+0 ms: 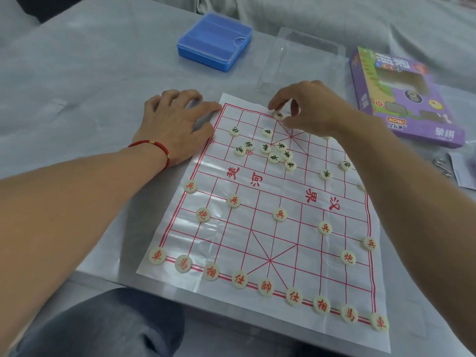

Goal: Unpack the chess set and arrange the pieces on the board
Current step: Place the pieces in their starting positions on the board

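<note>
Many cream discs (pixel 279 214), red-gridded board (pixel 270 253)

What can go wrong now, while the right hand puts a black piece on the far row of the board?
The right hand pinches a piece beside the loose cluster of black pieces; its forearm might knock them. The thin board sheet is creased and could slide, though the left hand presses its far corner.

Grey table (pixel 90 73) before a grey fabric sofa (pixel 334 19)
</note>
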Demonstrator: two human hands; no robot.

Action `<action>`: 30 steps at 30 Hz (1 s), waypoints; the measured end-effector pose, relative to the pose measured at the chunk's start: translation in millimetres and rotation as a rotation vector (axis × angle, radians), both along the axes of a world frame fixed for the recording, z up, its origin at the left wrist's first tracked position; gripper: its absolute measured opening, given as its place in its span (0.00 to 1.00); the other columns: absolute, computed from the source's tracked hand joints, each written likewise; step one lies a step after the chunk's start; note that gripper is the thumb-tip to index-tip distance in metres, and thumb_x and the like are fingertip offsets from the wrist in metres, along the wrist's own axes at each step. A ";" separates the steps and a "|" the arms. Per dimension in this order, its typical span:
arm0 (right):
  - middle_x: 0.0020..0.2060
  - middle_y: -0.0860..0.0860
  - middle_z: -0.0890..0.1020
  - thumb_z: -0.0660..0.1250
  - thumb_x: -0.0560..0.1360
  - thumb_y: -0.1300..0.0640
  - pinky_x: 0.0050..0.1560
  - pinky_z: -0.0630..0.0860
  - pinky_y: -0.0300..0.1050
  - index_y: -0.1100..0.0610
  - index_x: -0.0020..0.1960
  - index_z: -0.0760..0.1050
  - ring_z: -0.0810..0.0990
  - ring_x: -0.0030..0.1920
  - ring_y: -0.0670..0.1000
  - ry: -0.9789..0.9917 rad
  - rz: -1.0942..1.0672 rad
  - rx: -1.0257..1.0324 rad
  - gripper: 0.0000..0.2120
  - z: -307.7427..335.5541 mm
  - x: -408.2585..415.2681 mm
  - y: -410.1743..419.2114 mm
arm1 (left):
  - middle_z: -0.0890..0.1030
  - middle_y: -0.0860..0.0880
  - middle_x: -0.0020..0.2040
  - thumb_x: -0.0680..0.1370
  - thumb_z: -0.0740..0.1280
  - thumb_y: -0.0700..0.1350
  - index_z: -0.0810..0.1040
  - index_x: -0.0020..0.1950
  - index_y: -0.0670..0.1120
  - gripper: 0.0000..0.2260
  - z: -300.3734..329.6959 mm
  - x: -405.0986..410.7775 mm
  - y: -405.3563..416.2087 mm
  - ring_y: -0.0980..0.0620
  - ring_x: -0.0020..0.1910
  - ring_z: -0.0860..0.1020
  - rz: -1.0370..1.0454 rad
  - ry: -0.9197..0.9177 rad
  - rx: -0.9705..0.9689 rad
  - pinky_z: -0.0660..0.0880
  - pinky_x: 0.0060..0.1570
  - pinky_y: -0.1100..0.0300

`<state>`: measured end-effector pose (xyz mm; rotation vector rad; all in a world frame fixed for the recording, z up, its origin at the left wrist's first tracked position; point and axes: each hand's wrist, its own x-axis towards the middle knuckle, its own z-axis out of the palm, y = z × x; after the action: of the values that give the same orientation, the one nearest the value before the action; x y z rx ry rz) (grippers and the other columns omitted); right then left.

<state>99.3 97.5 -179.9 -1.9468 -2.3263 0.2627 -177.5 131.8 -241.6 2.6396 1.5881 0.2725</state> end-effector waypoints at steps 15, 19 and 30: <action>0.48 0.46 0.84 0.73 0.76 0.57 0.46 0.70 0.42 0.52 0.58 0.84 0.72 0.37 0.38 0.015 -0.038 0.087 0.11 -10.6 6.1 0.5 | 0.63 0.51 0.76 0.82 0.54 0.59 0.62 0.75 0.65 0.21 1.3 0.9 0.0 0.42 0.76 0.59 0.002 0.009 -0.014 0.55 0.72 0.40; 0.47 0.46 0.83 0.74 0.76 0.57 0.46 0.69 0.41 0.52 0.59 0.83 0.72 0.36 0.39 0.010 -0.031 0.076 0.12 -9.3 4.3 -0.4 | 0.64 0.51 0.76 0.82 0.54 0.59 0.62 0.75 0.66 0.21 0.5 -0.1 -0.6 0.43 0.75 0.59 -0.003 0.002 -0.003 0.55 0.72 0.40; 0.50 0.48 0.84 0.70 0.78 0.50 0.48 0.73 0.41 0.54 0.59 0.82 0.75 0.42 0.44 0.042 0.014 0.144 0.13 -1.8 -10.0 -3.2 | 0.64 0.50 0.76 0.82 0.54 0.59 0.63 0.75 0.65 0.21 0.3 0.5 0.1 0.42 0.75 0.59 0.000 0.009 -0.011 0.56 0.72 0.39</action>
<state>89.3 94.3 -181.7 -1.8404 -2.2652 0.1313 -176.9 131.9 -241.3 2.6362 1.5878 0.2513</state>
